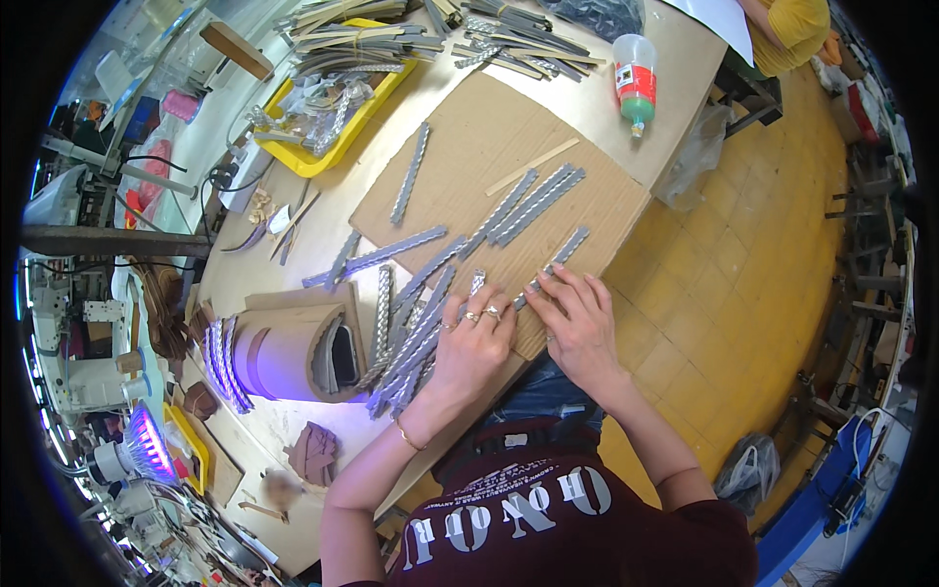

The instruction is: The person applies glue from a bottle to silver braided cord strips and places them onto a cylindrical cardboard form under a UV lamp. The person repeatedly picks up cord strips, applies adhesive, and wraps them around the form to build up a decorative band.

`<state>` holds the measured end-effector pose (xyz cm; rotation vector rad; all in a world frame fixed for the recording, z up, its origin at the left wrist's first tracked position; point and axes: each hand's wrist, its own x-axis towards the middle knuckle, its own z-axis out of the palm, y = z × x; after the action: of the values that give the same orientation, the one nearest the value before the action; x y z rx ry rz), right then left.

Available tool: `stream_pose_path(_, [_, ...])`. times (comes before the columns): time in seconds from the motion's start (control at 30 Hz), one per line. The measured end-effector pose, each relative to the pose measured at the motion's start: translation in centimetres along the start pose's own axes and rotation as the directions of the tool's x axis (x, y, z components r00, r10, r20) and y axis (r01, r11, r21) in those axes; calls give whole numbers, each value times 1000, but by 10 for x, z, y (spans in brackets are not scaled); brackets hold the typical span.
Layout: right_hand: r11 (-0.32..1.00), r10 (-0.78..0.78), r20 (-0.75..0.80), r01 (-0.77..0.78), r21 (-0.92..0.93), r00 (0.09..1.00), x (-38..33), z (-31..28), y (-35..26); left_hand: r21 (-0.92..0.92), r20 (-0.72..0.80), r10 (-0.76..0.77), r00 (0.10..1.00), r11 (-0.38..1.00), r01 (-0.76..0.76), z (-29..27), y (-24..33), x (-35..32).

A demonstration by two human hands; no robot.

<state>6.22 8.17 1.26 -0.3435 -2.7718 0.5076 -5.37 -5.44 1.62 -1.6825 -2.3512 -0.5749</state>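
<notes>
On the brown cardboard sheet [469, 127] lies a grey strip with a pale braided line [567, 248]. The fingers of my right hand [579, 328] are bent over this strip and press on its lower part. Close beside it, my left hand [471, 347] is closed, with rings on its fingers; its fingertips are near the strip's lower end, and what they hold is hidden. A silvery braided piece [477, 281] sticks out just above the left knuckles. Several similar strips [536, 207] lie on the cardboard, and a loose pile of strips [406, 362] is left of my left hand.
Left of the pile stands a curved cardboard holder [293, 347] with braided strips [225, 362] at its side. A yellow tray [342, 147], strip bundles [362, 44] and a bottle with green liquid [636, 83] are farther back. The lit lamp [147, 445] is at lower left.
</notes>
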Motion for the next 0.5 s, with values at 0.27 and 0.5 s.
stream_pose_path(0.27, [1000, -5, -15, 5, -14, 1000, -2, 2, 0, 161, -37, 222, 974, 963, -214, -3, -15, 4])
stream_pose_path(0.5, [999, -12, -9, 12, -36, 1000, -4, 3, 3, 226, -4, 433, 902, 879, -421, -10, -26, 19])
